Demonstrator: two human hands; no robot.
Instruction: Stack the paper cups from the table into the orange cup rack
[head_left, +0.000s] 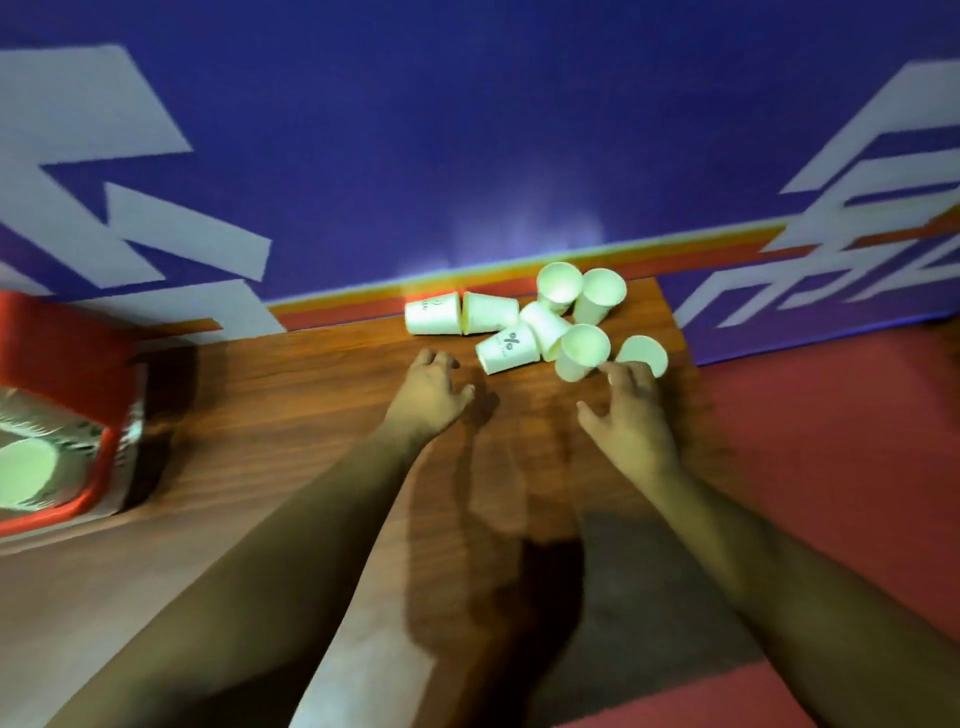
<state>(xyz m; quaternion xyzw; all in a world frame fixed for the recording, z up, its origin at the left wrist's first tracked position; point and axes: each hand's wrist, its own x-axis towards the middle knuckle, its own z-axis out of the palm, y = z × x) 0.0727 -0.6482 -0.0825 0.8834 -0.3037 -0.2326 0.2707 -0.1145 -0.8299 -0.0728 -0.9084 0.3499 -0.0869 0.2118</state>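
Nearest me, both bare forearms (291, 545) stretch out over the desk (291, 415), a smooth brown wood-grain top with open room across its middle and near side. My left hand (431, 387) sits low over the wood, fingers loosely curled, gripping nothing. My right hand (636, 415) is spread and released, its fingertips (610, 370) right at a tipped cup (582, 353); I cannot tell whether they touch it. At the desk's left edge stands the orange cup rack (62, 364), boxy with a glossy rim, one white cup (26, 467) seated inside. Along the far edge, toward the far right corner, the paper cups (545, 325) lie in a loose heap: white, tapered, thin-walled, mostly on their sides, one showing a dark printed mark. Past the right edge lies a red floor (831, 441); behind rises a blue wall (467, 130).
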